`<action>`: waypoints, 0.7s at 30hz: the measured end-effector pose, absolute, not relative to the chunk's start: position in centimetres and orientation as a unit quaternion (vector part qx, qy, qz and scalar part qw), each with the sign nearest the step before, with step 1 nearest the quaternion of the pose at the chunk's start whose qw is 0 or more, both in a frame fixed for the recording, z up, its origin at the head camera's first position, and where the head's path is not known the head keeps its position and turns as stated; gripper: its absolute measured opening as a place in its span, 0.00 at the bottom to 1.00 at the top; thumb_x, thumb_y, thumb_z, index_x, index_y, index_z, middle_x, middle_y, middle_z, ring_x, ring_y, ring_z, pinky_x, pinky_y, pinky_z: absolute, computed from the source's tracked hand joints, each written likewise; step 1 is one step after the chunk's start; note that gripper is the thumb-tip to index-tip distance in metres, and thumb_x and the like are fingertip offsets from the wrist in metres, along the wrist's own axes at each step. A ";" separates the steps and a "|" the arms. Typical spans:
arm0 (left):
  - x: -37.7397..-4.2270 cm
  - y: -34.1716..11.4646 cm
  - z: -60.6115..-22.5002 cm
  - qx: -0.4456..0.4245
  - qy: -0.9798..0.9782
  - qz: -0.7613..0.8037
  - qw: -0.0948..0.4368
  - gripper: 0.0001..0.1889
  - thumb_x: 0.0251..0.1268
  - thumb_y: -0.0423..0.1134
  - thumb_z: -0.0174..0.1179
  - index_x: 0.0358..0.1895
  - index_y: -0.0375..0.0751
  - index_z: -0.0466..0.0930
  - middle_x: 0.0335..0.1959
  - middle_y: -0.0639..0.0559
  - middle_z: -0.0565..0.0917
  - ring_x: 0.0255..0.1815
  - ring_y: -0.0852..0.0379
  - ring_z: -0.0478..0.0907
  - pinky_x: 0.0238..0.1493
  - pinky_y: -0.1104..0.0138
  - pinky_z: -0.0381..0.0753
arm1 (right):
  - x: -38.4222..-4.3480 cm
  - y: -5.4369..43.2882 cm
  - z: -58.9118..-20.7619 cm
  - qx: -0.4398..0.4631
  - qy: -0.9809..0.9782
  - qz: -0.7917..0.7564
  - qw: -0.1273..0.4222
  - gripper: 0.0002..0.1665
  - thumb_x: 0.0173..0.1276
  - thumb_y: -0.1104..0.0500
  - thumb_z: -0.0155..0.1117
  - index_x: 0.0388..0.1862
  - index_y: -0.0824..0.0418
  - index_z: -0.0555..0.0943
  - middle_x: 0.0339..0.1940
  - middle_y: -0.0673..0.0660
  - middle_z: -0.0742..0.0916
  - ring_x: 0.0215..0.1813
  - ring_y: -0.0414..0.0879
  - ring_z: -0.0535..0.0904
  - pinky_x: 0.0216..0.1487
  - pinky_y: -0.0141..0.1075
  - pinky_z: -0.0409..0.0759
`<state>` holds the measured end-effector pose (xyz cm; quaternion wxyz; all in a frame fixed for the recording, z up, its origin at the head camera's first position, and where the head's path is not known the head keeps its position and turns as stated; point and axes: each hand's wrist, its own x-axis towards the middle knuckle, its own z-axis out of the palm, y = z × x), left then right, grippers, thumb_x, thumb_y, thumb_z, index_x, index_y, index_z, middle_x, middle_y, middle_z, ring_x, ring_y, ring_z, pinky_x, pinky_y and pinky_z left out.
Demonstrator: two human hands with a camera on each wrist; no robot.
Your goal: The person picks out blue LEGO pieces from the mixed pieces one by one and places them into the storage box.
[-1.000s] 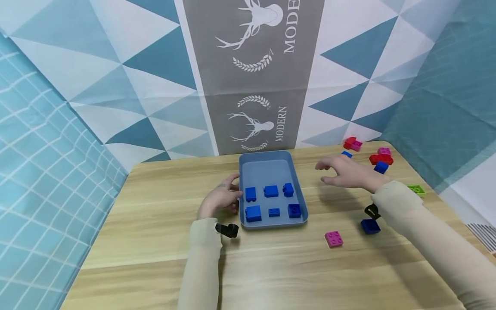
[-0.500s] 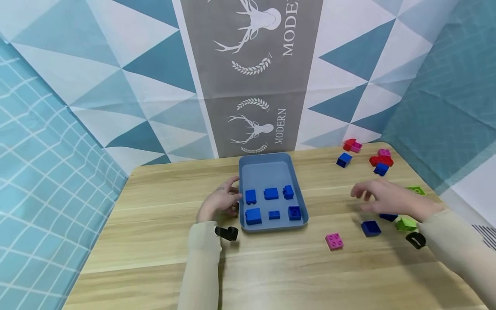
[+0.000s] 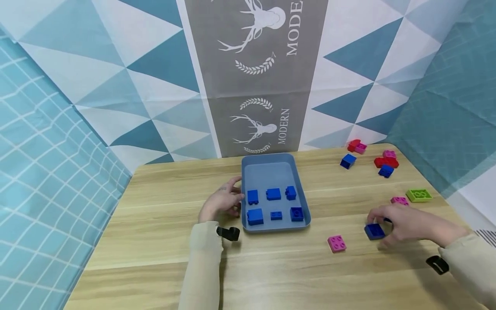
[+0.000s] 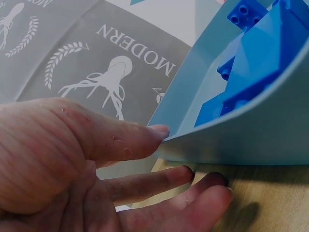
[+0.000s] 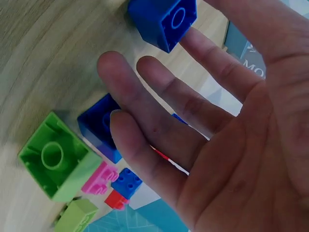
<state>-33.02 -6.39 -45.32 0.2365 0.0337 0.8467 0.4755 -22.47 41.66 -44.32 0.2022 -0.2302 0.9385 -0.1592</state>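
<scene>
In the head view, my left hand (image 3: 221,201) is at the left side of a blue-grey tray (image 3: 267,157). Its thumb touches the tray's rim, and the other fingers lie loosely outside the wall (image 4: 256,140). Several blue toy building bricks (image 3: 273,194) lie in the tray's near half, in two rows. On the table's right side, my right hand (image 3: 407,224) reaches around a dark blue brick (image 3: 374,231) that shows its hollow underside. The index fingertip meets this brick (image 5: 164,21) in the right wrist view; the thumb's tip is out of frame there, the other fingers loosely extended.
A pink brick (image 3: 336,243) lies between tray and right hand. Beyond that hand are a lime green brick (image 3: 419,195), another pink one (image 3: 400,201) and a blue brick (image 3: 348,161). Red bricks (image 3: 386,162) sit near the back right corner. A patterned cloth (image 3: 155,77) hangs behind the table.
My right hand has moved from beside the tray's right, rightward and nearer, down to the dark blue brick. The left hand stays at the tray.
</scene>
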 end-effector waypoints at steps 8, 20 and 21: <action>-33.0 -6.1 -45.5 0.036 0.846 0.479 0.232 0.34 0.78 0.35 0.54 0.82 0.58 0.54 0.73 0.37 0.69 0.39 0.47 0.83 0.33 0.61 0.90 | -22.5 41.4 -45.1 -0.249 0.933 -0.192 0.176 0.25 0.51 0.47 0.83 0.43 0.51 0.80 0.36 0.44 0.81 0.33 0.33 0.71 0.28 0.28 0.72; -33.0 -6.2 -45.6 0.042 0.839 0.489 0.236 0.34 0.78 0.34 0.54 0.82 0.57 0.53 0.72 0.36 0.70 0.39 0.47 0.83 0.32 0.60 0.91 | -23.4 40.5 -45.4 -0.255 0.928 -0.199 0.186 0.21 0.53 0.56 0.81 0.39 0.52 0.77 0.32 0.44 0.77 0.31 0.33 0.70 0.28 0.28 0.71; -33.0 -6.4 -45.6 0.039 0.840 0.487 0.234 0.34 0.78 0.34 0.54 0.82 0.57 0.54 0.72 0.36 0.70 0.39 0.47 0.83 0.32 0.60 0.90 | -23.5 40.4 -45.4 -0.256 0.927 -0.199 0.186 0.20 0.53 0.56 0.81 0.39 0.53 0.78 0.32 0.45 0.77 0.30 0.33 0.70 0.28 0.28 0.71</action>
